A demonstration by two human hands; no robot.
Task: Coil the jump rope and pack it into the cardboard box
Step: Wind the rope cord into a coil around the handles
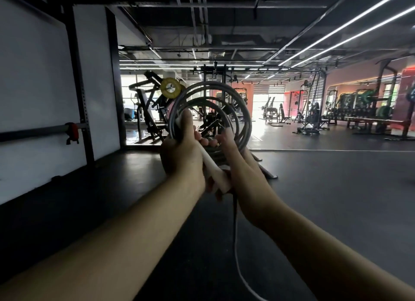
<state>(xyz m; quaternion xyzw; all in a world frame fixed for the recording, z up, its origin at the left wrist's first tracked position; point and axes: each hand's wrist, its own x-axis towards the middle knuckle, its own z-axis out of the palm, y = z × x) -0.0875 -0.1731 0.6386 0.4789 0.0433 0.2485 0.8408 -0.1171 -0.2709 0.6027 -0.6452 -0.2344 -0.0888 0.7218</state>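
A grey jump rope (244,118) is wound into several loops held up at chest height in the middle of the view. My left hand (182,152) grips the loops together with a pale handle (212,168), thumb pointing up along the coil. My right hand (235,157) holds the lower right part of the coil beside the handle. A loose length of the rope (235,244) hangs from under my hands down to the floor. No cardboard box is in view.
I stand on a dark gym floor (325,188). A white wall with a black rack upright and a bar (74,130) runs along the left. A plate-loaded machine with a yellow disc (170,88) stands ahead, benches and racks (314,118) to the right.
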